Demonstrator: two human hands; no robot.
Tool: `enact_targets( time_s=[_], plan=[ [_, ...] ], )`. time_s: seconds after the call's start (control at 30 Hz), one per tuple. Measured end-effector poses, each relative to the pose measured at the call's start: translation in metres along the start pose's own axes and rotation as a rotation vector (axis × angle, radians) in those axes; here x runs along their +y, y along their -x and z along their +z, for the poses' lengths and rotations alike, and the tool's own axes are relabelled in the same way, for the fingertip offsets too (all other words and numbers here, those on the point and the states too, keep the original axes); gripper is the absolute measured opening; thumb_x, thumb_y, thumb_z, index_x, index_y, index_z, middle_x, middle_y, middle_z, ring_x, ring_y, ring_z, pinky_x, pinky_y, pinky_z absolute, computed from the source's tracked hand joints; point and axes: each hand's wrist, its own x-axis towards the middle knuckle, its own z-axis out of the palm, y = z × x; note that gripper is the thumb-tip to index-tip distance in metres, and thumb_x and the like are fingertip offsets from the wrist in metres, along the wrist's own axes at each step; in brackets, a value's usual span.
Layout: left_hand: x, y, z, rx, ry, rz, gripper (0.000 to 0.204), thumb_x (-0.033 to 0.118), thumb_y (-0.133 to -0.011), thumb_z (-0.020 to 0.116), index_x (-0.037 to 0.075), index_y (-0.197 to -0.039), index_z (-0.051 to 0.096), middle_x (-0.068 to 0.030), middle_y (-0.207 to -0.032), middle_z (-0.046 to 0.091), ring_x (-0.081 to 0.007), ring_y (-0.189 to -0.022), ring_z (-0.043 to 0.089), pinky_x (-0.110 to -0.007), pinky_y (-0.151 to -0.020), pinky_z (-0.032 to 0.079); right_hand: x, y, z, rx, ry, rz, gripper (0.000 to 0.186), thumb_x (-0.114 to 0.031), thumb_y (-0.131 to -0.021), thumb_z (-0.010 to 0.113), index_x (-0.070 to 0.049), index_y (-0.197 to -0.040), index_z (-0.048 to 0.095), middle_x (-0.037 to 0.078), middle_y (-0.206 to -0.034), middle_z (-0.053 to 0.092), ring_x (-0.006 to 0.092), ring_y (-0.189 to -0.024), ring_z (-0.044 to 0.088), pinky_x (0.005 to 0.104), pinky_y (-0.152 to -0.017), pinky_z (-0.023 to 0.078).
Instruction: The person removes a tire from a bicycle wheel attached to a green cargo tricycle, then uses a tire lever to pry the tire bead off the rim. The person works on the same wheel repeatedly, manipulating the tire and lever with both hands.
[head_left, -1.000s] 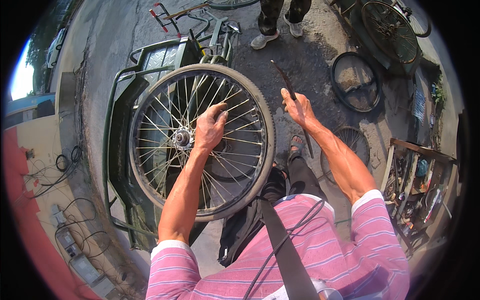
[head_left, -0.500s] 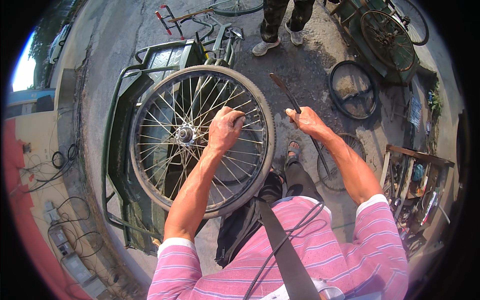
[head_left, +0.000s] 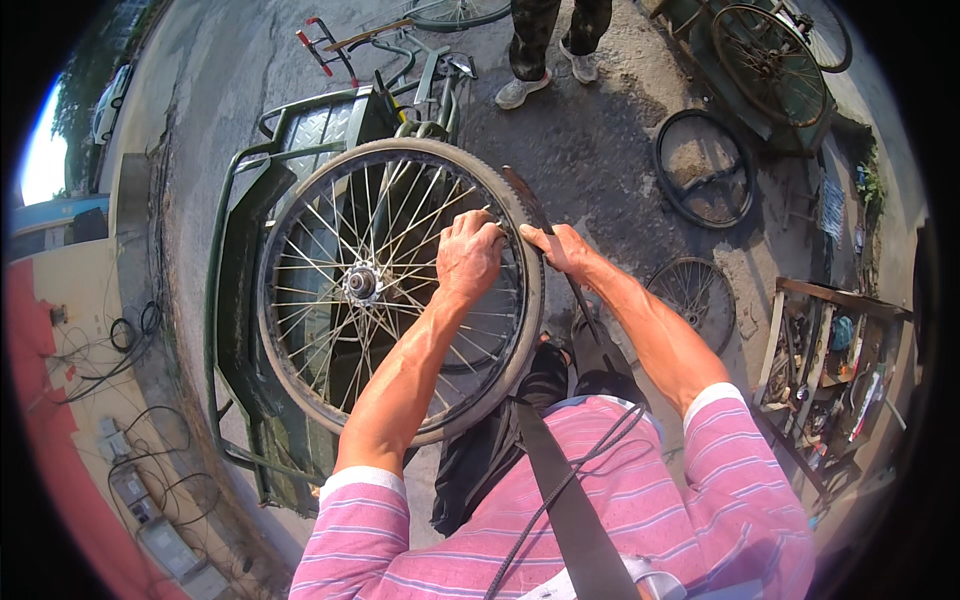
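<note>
A spoked bicycle wheel [head_left: 361,284] with a worn grey-brown tyre [head_left: 400,148] lies before me, over a dark green metal cart [head_left: 232,330]. My left hand [head_left: 470,258] is closed over the spokes by the rim's right inner side; what its curled fingers grip is hidden. At the tyre's right edge, my right hand [head_left: 562,247] is wrapped round a long dark metal bar [head_left: 583,305]. Its thumb points at the tyre beside the rim. The bar slants along the tyre's outer side, its flat end reaching beyond the hand.
A loose tyre [head_left: 662,165] and a smaller wheel [head_left: 728,315] lie on the ground to the right. A wooden tool box [head_left: 835,297] stands at the right. Ahead are another person's shoes [head_left: 523,90] and a cart with wheels [head_left: 720,90]. Cables [head_left: 125,350] hang at the left.
My right hand has moved left with the bar, from clear of the wheel to the tyre's edge. My left hand has shifted slightly right, closer to the rim.
</note>
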Motion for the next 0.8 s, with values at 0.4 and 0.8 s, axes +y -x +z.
enact_targets(
  time_s=[0.4,0.8],
  plan=[
    [-0.003,-0.011,0.002,-0.097,0.018,-0.109,0.013,0.018,-0.093,0.075,0.009,-0.102,0.073,-0.0075,-0.121,0.072,-0.0318,-0.12,0.066,-0.048,-0.098,0.054,0.013,-0.021,0.031,0.206,-0.245,-0.121,0.043,-0.044,-0.104,0.075,-0.001,-0.102,0.079,0.002,-0.089,0.073,0.0122,-0.085,0.062,0.035,-0.077,0.052],
    [-0.005,-0.013,0.016,-0.125,-0.061,-0.127,0.018,0.018,-0.096,0.073,0.004,-0.108,0.075,-0.0131,-0.124,0.071,-0.0347,-0.119,0.066,-0.049,-0.097,0.054,0.017,-0.034,0.027,0.273,-0.008,-0.178,0.062,-0.059,-0.103,0.068,0.001,-0.091,0.075,0.016,-0.079,0.073,0.0247,-0.077,0.068,0.0433,-0.074,0.054]
  ],
)
